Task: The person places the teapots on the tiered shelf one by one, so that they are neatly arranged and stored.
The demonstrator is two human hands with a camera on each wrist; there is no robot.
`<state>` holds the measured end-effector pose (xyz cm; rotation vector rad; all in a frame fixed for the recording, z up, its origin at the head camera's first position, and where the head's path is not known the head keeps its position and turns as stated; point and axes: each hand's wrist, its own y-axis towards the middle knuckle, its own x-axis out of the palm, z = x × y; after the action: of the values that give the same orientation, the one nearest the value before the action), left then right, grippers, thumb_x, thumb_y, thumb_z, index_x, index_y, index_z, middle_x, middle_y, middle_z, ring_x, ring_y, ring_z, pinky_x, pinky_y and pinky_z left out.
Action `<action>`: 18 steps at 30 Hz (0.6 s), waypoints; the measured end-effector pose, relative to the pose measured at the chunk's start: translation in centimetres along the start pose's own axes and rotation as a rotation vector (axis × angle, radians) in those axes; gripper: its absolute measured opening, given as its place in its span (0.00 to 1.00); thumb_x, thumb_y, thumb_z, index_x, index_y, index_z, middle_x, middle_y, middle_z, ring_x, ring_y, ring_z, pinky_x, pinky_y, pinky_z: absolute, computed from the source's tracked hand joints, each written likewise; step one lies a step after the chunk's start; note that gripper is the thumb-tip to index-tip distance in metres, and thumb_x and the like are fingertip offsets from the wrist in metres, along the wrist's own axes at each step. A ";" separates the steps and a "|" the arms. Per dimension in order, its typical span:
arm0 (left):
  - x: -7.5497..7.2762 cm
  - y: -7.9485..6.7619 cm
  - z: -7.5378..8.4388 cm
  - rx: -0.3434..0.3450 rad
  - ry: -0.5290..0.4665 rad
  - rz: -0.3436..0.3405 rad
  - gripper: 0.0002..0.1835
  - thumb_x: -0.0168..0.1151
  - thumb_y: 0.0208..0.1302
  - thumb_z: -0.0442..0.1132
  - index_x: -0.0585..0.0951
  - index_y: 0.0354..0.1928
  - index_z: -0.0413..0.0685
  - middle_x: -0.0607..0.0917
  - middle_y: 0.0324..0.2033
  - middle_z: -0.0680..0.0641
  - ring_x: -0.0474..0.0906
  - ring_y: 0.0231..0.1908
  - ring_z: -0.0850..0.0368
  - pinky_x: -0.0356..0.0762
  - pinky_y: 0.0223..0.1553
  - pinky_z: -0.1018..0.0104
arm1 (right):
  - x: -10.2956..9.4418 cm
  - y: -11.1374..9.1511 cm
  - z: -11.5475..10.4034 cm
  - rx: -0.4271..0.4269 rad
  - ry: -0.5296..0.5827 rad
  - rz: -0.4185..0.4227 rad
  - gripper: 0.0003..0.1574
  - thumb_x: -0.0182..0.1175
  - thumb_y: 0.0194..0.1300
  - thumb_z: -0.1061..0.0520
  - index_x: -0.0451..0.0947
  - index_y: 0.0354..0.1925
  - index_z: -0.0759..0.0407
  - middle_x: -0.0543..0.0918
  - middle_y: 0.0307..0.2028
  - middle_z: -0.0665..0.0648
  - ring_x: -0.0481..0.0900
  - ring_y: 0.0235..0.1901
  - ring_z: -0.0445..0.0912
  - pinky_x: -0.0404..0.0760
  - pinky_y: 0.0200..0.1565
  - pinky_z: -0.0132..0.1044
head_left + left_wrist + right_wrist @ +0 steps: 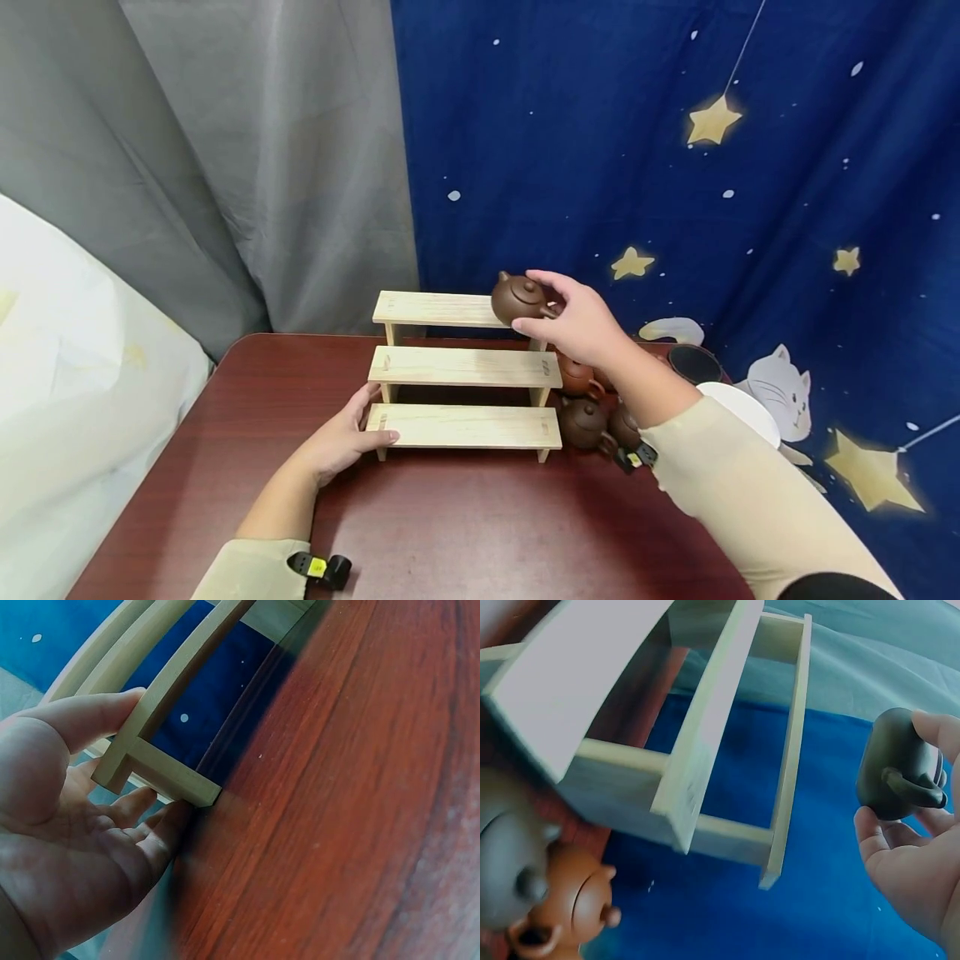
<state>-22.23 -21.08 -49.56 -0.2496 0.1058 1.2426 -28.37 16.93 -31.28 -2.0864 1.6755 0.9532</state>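
Fingers (546,277) of the right hand (583,323): bent round a small pot, thumb on the near side and fingertips on the far side, pinching it.
Dark brown, rounded clay teapot (517,298): up in that grip, in front of or over the right end of the highest board as I see it; the right wrist view shows it apart from the wood, its handle towards the palm.
Pale wooden three-step stand (465,365): its boards run left to right and climb towards the far side.
Left hand (337,435): at the stand's near left end, thumb on the lowest board, the other fingers bent round by the leg, gripping it.
Orange-brown clay teapot (576,377): right of the stand, by the middle step.
Second dark brown teapot (582,423): nearer, just beside the lowest step, with another dark pot (624,427) to its right, partly hidden by the arm.
Reddish-brown wooden table (450,517): under stand and pots.
Backdrop: grey curtain (315,167) far left, star-printed blue curtain (562,167) far right.
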 end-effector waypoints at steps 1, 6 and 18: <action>0.0 0.0 -0.1 -0.003 -0.003 -0.001 0.61 0.76 0.66 0.39 0.42 0.87 0.50 0.49 0.86 0.38 0.57 0.80 0.41 0.67 0.58 0.85 | 0.3 0.5 -0.2 -0.003 0.002 0.000 0.55 0.79 0.60 0.36 0.68 0.80 0.41 0.77 0.73 0.49 0.79 0.70 0.50 0.79 0.69 0.53; 0.0 0.1 -0.1 -0.010 -0.009 -0.008 0.61 0.76 0.67 0.39 0.41 0.87 0.50 0.49 0.86 0.38 0.58 0.80 0.41 0.68 0.57 0.84 | 1.7 2.7 -0.9 -0.009 0.045 -0.011 0.56 0.79 0.61 0.38 0.67 0.80 0.44 0.78 0.72 0.49 0.80 0.67 0.48 0.81 0.67 0.52; -0.1 0.2 -0.2 -0.010 0.018 -0.006 0.61 0.76 0.67 0.41 0.40 0.87 0.49 0.48 0.86 0.37 0.57 0.80 0.40 0.66 0.57 0.85 | 4.6 6.0 -2.3 -0.015 0.109 -0.012 0.53 0.80 0.61 0.44 0.70 0.78 0.50 0.81 0.69 0.52 0.80 0.66 0.48 0.78 0.69 0.48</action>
<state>-22.42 -21.16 -49.80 -0.2699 0.1145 1.2354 -32.94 10.49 -31.59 -2.1924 1.7105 0.8657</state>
